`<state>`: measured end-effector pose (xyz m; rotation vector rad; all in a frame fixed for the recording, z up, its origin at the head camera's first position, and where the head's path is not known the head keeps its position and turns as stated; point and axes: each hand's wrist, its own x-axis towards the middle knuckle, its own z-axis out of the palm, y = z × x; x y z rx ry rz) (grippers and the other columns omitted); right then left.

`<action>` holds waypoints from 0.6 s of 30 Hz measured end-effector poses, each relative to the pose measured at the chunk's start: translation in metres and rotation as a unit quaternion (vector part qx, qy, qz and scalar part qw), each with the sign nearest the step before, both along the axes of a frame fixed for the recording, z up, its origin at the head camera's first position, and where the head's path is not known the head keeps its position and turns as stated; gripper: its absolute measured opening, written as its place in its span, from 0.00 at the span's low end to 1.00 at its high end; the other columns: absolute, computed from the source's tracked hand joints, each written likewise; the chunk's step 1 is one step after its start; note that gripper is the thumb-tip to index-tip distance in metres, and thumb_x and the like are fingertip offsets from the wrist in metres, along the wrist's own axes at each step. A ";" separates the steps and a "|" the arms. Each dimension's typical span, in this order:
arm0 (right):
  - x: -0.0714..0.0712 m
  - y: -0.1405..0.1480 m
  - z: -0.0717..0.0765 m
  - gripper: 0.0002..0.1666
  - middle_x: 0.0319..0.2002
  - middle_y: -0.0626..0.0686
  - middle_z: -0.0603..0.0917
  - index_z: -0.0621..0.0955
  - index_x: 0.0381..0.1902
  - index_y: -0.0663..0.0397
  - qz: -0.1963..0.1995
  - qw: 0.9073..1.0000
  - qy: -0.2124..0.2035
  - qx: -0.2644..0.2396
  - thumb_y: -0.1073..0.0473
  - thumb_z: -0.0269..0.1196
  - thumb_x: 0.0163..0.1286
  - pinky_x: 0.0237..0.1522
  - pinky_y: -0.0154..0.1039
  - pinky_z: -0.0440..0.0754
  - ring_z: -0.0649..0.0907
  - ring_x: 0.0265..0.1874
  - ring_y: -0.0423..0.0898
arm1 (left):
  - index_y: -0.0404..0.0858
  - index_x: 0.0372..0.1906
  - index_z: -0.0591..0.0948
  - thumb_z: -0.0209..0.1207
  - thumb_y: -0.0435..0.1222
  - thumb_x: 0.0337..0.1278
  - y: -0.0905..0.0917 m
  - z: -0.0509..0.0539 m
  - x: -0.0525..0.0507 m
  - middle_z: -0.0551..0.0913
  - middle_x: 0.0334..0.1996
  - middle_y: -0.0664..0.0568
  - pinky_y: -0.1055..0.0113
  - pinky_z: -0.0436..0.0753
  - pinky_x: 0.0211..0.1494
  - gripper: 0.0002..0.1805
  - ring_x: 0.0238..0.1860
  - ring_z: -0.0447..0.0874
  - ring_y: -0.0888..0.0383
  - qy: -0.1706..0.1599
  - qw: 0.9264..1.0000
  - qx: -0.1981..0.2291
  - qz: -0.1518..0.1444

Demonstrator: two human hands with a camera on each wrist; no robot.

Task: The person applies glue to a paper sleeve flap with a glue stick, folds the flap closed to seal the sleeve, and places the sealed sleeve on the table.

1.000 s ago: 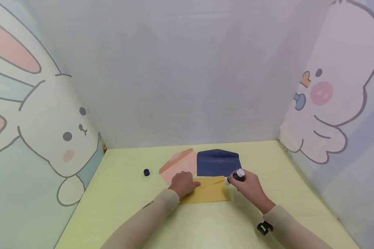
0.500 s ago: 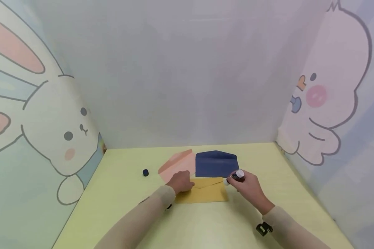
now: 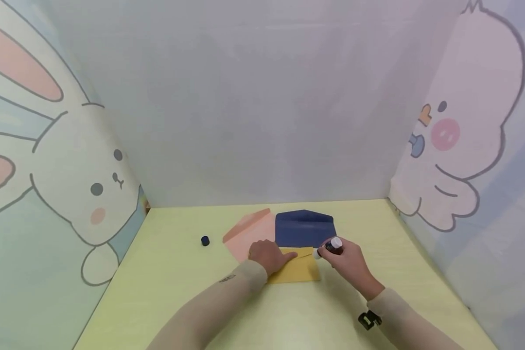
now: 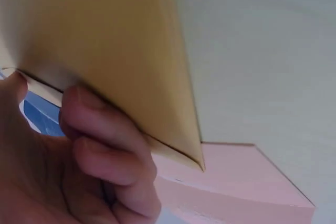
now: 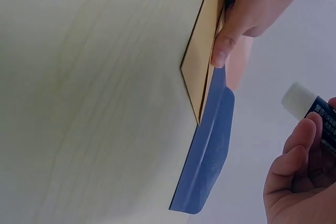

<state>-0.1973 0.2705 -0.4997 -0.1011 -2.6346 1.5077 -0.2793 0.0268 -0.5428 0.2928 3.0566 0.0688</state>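
A yellow envelope (image 3: 304,271) lies on the table with its flap folded over. My left hand (image 3: 269,256) rests on the flap, the straight thumb pressing near its middle; in the left wrist view the other fingers (image 4: 105,161) are bent against the flap's edge. Just off the envelope's right end, my right hand (image 3: 352,265) grips a glue stick (image 3: 334,246) with a dark label and white ends. One white end (image 5: 298,101) shows bare of fingers in the right wrist view. The underside of the left palm is hidden in the head view.
Behind the yellow envelope lie a pink envelope (image 3: 250,231) and a navy envelope (image 3: 305,232), both with flaps unfolded. A small dark cap (image 3: 205,240) sits to the left on the pale yellow table (image 3: 179,277). Walls with cartoon animals enclose the back and sides.
My left hand first shifted a little left along the flap, then slid right to its middle, thumb stretched out. The right hand with the glue stick has stayed almost still.
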 end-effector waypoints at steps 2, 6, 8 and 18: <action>0.000 -0.001 -0.001 0.11 0.40 0.53 0.95 0.92 0.49 0.56 -0.005 1.000 -0.002 0.004 0.55 0.80 0.79 0.33 0.37 0.85 0.86 0.28 0.42 | 0.48 0.12 0.72 0.53 0.88 0.68 0.002 -0.001 0.000 0.63 0.14 0.58 0.61 0.69 0.26 0.52 0.19 0.72 0.56 0.013 1.000 -0.008 -0.003; 0.000 -0.001 -0.001 0.11 0.39 0.53 0.95 0.92 0.49 0.56 -0.008 1.000 -0.004 0.011 0.55 0.80 0.79 0.33 0.37 0.85 0.86 0.28 0.42 | 0.48 0.12 0.73 0.56 0.87 0.68 -0.002 -0.002 -0.002 0.65 0.16 0.58 0.62 0.69 0.26 0.50 0.20 0.72 0.57 0.002 1.000 0.010 -0.003; -0.001 -0.002 -0.002 0.11 0.40 0.54 0.96 0.92 0.49 0.56 -0.006 1.000 -0.006 0.011 0.55 0.80 0.79 0.33 0.37 0.85 0.86 0.29 0.43 | 0.47 0.14 0.74 0.60 0.84 0.69 -0.006 -0.003 -0.003 0.66 0.17 0.57 0.62 0.69 0.28 0.48 0.21 0.72 0.57 -0.006 0.999 0.033 -0.004; -0.002 -0.006 -0.004 0.11 0.40 0.55 0.95 0.92 0.49 0.57 0.000 1.000 -0.013 0.010 0.56 0.79 0.79 0.34 0.37 0.85 0.86 0.30 0.42 | 0.42 0.24 0.81 0.75 0.62 0.77 -0.036 -0.003 -0.011 0.68 0.22 0.56 0.60 0.74 0.39 0.33 0.26 0.71 0.55 -0.060 0.984 0.162 -0.039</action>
